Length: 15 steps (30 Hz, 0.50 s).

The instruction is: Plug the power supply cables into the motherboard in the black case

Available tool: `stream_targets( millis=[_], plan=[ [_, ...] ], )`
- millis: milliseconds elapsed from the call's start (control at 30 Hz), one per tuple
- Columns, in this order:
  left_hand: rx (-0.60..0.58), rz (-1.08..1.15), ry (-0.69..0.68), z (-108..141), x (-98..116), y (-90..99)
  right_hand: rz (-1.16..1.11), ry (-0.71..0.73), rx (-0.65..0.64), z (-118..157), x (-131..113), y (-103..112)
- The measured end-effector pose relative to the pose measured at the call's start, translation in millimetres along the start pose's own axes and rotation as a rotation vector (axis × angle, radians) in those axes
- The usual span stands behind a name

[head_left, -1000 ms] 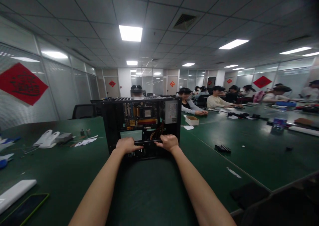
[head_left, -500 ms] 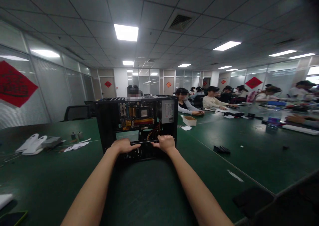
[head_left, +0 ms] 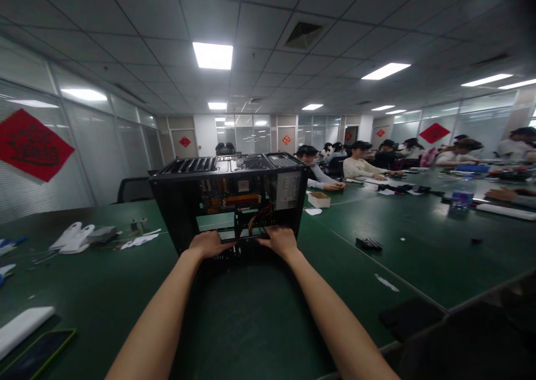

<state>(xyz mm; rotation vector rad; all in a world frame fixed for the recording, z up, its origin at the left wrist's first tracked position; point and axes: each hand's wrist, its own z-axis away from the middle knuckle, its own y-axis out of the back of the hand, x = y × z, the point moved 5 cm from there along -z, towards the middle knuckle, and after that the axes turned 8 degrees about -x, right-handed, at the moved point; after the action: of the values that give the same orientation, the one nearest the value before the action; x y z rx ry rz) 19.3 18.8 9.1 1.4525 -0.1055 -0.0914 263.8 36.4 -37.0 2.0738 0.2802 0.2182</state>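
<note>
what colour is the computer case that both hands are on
The computer case is black; it shows best in the head view.

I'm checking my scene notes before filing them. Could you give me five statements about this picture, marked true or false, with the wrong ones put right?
1. The left hand and right hand both touch the black computer case. True.
2. A closed panel covers the side of the case facing the wearer. False: that side is open, and a circuit board shows inside.
3. A pale box stands to the right of the case. True.
4. The phone lies to the right of the case. False: the phone lies at the far left, near a long white object.
5. The tabletop is white. False: the tabletop is green.
</note>
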Motion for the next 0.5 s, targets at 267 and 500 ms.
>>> stream_targets(
  millis=[267,500],
  plan=[
    [0.106,-0.064,0.041,8.2,6.7,-2.5,-0.014,0.006,-0.037,4.7,-1.5,6.7],
    [0.290,-0.131,0.094,13.9,8.7,-12.2,0.009,0.055,-0.026,10.8,-1.4,3.6]
  ],
)
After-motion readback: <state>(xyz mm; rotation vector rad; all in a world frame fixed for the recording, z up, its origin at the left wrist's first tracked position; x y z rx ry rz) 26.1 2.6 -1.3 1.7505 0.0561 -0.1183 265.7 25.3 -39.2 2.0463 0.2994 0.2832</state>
